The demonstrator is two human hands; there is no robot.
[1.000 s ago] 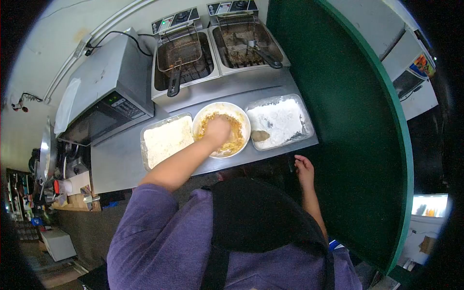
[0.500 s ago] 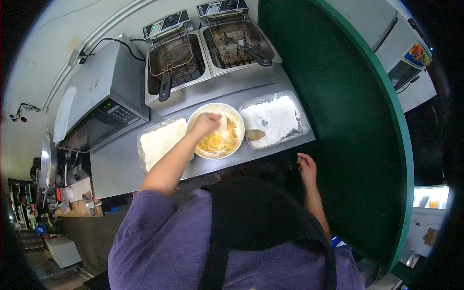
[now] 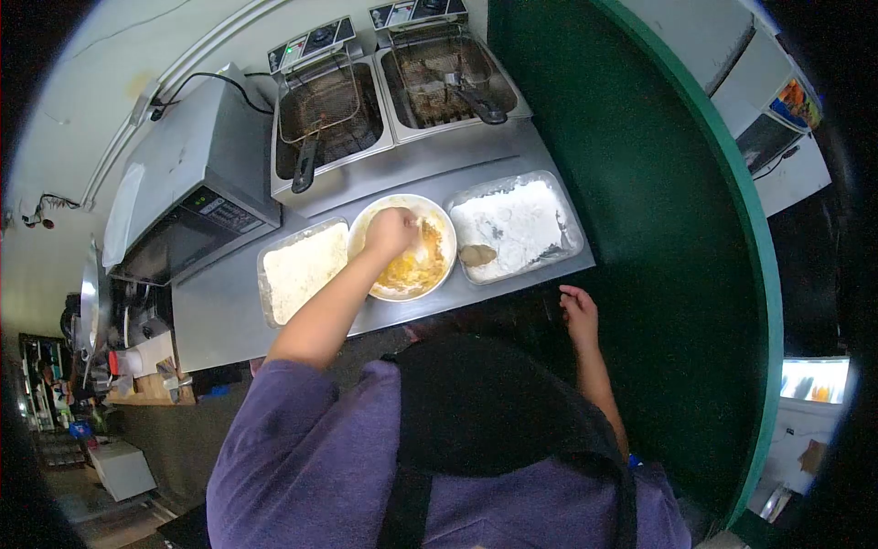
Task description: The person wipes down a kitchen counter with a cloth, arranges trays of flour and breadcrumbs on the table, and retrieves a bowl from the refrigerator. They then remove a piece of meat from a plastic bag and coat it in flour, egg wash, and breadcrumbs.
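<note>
My left hand is inside a white bowl, its fingers pinched together. A pale bit shows at the fingertips, but I cannot make out what they hold. Yellow egg-like liquid mixed with white powder coats the bowl's inside. Left of the bowl, under my forearm, is a clear tray of cream-coloured crumbs or flour. To the right stands another clear tray of white powder, with a brownish flat piece at its near left. My right hand hangs past the counter edge, fingers loosely bent, holding nothing.
Two deep fryers with wire baskets and black handles stand behind the bowl on the steel counter. A microwave is at the left. A green partition closes off the right side.
My left hand has shifted slightly within the bowl, and the yellow mixture looks a little more stirred. My right hand stays in about the same place.
</note>
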